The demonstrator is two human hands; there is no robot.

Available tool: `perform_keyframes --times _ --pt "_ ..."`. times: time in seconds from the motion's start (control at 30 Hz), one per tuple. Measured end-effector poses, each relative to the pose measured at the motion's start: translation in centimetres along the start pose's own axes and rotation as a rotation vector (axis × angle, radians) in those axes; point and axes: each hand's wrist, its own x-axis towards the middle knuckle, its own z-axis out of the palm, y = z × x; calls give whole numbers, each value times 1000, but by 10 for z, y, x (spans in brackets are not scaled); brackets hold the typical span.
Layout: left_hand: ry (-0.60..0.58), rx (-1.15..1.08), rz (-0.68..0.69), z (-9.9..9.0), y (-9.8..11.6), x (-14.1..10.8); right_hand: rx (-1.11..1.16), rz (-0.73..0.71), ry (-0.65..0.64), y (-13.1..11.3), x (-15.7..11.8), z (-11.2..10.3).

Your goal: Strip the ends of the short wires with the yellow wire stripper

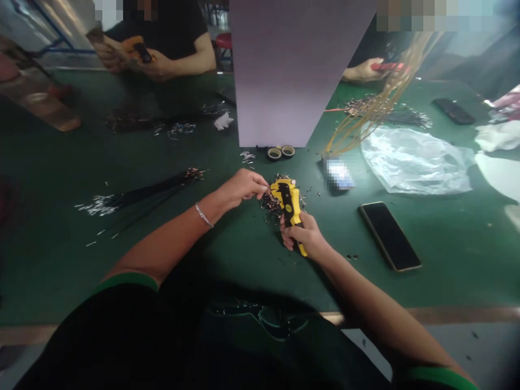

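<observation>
Over dark clippings (271,207) on a green desk (244,244), the right hand (305,234) wraps its fingers round a yellow-and-black hand tool (289,201), its long axis running away from the wearer (head beyond the fingers, mouth turned left). The left hand's (245,187) fingers pinch together beside the mouth, any catch too small to tell.

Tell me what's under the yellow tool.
Small dark and coppery scraps show around the yellow tool, on the green table. What lies directly beneath the tool and the right hand is covered.
</observation>
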Motion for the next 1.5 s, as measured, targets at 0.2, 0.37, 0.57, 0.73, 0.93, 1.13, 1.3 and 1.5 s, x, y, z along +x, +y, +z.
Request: perform_keyframes --times 0.2,0.37,0.57,0.73,0.93,1.13,1.3,1.5 --pt "-20 4 20 3 5 -9 104 -30 -62 -5 -4 -7" --pt "9 21 94 5 13 -17 106 -67 -87 -22 -6 -10" --pt "46 98 181 12 18 -28 101 -138 -70 -31 -7 -11" --pt "81 188 215 22 24 -39 69 -169 -18 -36 -8 -9" --pt "100 330 440 33 17 -46 141 -217 42 -39 -8 -6" --pt "54 507 643 44 7 -50 222 -211 21 -33 -9 -8" --pt "39 555 700 49 2 -52 212 -226 6 -30 -9 -8" --pt "20 556 676 53 -1 -53 198 -237 44 -30 -10 -7"
